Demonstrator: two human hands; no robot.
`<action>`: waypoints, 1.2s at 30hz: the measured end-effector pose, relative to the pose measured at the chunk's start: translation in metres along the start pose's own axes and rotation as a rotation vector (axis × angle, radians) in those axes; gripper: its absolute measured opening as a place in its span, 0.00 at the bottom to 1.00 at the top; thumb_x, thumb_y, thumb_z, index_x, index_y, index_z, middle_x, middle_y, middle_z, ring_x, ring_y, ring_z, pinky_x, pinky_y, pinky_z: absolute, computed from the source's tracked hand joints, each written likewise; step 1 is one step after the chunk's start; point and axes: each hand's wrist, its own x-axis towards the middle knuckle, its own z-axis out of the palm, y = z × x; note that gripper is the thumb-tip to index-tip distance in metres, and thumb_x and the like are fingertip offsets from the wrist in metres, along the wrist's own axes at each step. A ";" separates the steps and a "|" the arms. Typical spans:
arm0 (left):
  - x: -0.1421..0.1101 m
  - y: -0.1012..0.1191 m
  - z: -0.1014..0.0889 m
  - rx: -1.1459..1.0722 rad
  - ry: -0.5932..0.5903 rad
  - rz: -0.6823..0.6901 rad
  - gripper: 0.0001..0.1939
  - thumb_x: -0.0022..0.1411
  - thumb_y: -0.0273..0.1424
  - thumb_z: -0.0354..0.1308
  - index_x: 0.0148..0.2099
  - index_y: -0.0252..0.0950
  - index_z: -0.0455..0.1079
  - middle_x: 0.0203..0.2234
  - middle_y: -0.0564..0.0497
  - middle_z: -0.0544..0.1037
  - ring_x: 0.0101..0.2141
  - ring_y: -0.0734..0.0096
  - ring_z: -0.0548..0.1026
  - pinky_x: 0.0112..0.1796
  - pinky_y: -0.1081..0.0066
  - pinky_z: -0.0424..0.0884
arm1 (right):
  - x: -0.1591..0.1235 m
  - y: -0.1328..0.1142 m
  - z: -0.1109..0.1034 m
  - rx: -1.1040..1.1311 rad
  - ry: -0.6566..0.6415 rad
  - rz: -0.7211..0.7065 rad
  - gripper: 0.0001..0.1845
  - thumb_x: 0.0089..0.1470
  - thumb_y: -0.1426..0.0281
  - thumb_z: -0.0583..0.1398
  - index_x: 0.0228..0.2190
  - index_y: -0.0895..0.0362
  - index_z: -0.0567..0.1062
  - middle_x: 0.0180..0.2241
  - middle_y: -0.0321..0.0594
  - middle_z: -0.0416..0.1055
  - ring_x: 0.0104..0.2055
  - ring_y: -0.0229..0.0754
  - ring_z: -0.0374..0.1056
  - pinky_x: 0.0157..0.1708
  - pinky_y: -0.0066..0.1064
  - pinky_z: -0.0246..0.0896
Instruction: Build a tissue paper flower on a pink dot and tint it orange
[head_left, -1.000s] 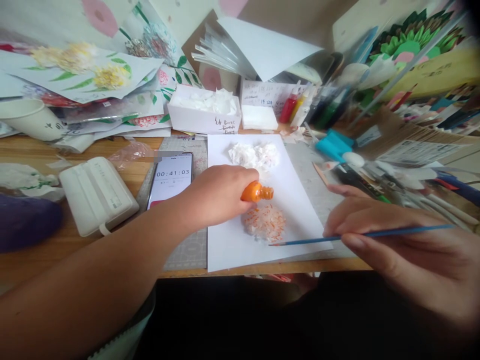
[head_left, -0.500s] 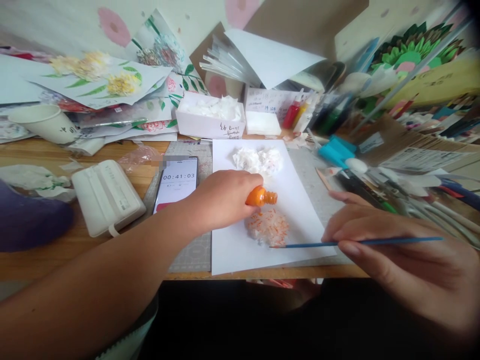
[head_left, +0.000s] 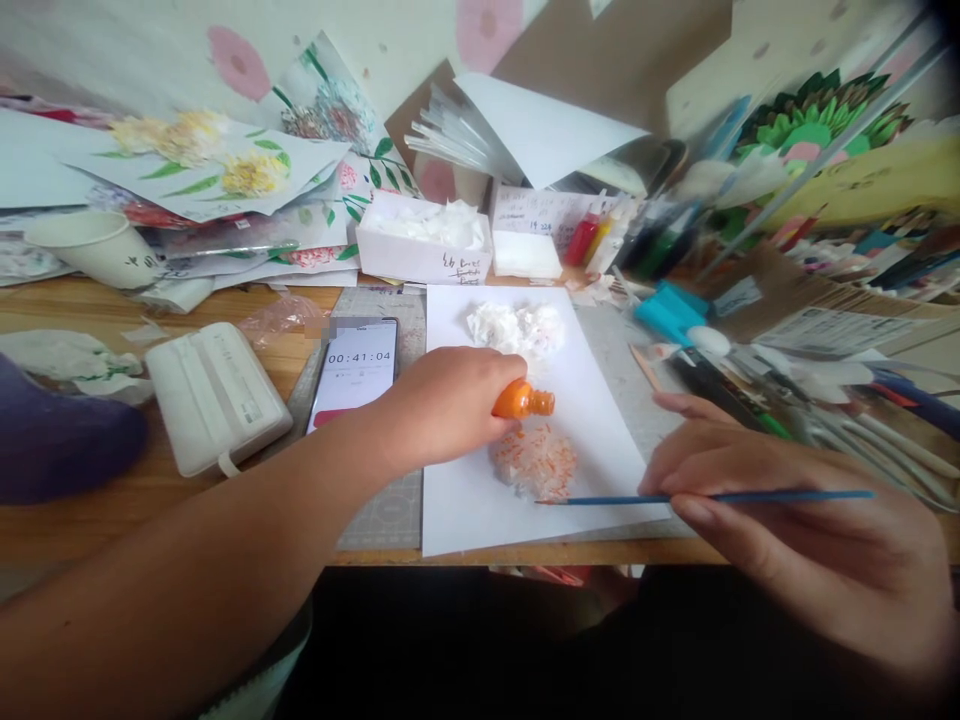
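My left hand (head_left: 457,405) is wrapped round a small orange paint bottle (head_left: 526,400), tilted on its side with its uncapped neck pointing right. Below the bottle, a crumpled paper flower (head_left: 534,462) with orange-painted tips lies on a white sheet (head_left: 465,510). Between thumb and fingers, my right hand (head_left: 780,510) pinches a thin blue paintbrush (head_left: 622,499), held nearly level. The brush tip is at the lower edge of the orange-tipped flower; whether it touches cannot be made out. White crumpled paper flowers (head_left: 517,328) sit on the far part of the sheet.
Left of the sheet lies a phone (head_left: 356,370) showing a running timer, beside a white power bank (head_left: 217,400). A box of tissue pieces (head_left: 424,245) and paint bottles (head_left: 589,240) stand behind. Brushes and pens (head_left: 765,390) crowd the right, near a paper cup-free cardboard box (head_left: 810,310).
The brush and my right hand have shifted slightly, with the tip a little lower and further left. The phone timer has advanced by one second. My left hand keeps the bottle tilted.
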 end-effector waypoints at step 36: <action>-0.001 0.004 -0.002 -0.097 -0.065 -0.065 0.07 0.53 0.35 0.58 0.34 0.40 0.65 0.29 0.56 0.71 0.30 0.71 0.68 0.30 0.72 0.58 | 0.012 0.020 -0.001 0.155 0.380 0.146 0.05 0.48 0.73 0.63 0.31 0.51 0.75 0.30 0.32 0.77 0.37 0.37 0.74 0.37 0.26 0.71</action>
